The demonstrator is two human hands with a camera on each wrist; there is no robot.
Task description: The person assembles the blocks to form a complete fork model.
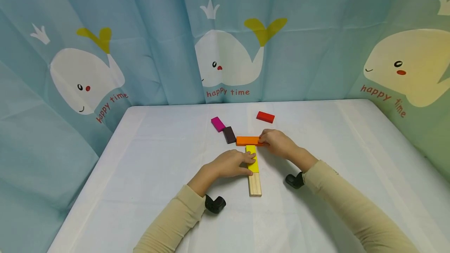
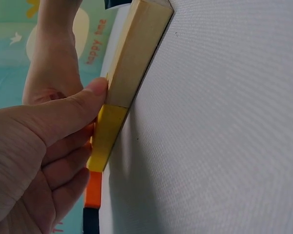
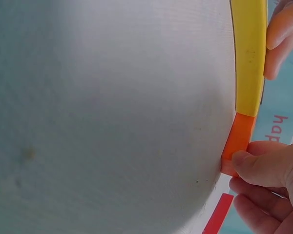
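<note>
The blocks lie flat on the white table. My right hand [image 1: 279,143] pinches the right end of an orange block [image 1: 246,141], its thumb [image 3: 244,163] on the near side. A yellow block [image 1: 254,167] runs from the orange one toward me, joined end to end with a bare wooden block [image 1: 254,186]. My left hand [image 1: 228,164] rests on these from the left, fingertips on the yellow block's top and thumb [image 2: 95,90] near the seam. At the orange block's left end is a dark block [image 1: 229,135], whose upper corner meets a magenta block [image 1: 218,124].
A red block [image 1: 265,117] lies apart, behind my right hand. A whale-print curtain [image 1: 225,61] hangs along the table's far edge. Black wrist devices [image 1: 215,205] stick out at both cuffs. The white cloth [image 1: 140,190] covers the table [image 1: 351,139].
</note>
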